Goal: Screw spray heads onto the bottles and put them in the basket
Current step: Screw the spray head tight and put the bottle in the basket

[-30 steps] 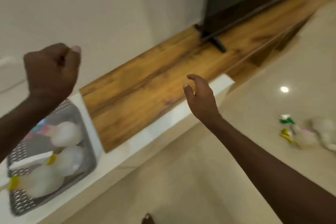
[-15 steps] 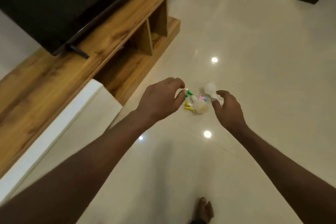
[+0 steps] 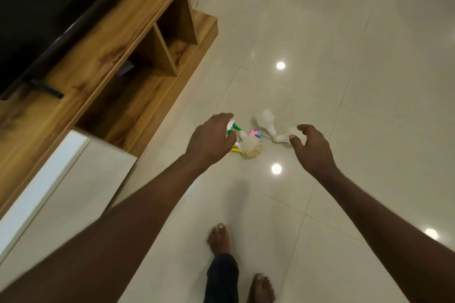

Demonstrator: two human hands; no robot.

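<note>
A small heap of white plastic bottles lies on the cream floor tiles: one bottle (image 3: 266,122) points away from me, another (image 3: 283,136) lies beside it, and a third (image 3: 250,149) rests nearer me. Loose spray heads lie among them: a green one (image 3: 235,128), a pink and blue one (image 3: 256,133) and a yellow one (image 3: 237,150). My left hand (image 3: 211,141) hovers over the green head with loosely curled fingers, holding nothing. Beside the rightmost bottle, my right hand (image 3: 311,147) has its fingers spread and holds nothing. The basket is out of view.
A low wooden TV cabinet (image 3: 118,56) with open shelves runs along the left, carrying a dark TV (image 3: 49,7). A white block (image 3: 49,179) stands at its near end. My bare feet (image 3: 219,236) stand on the glossy tiles below the heap.
The view swung from the basket on the white block to the floor heap. Both hands have come down toward the bottles, and I have stepped closer.
</note>
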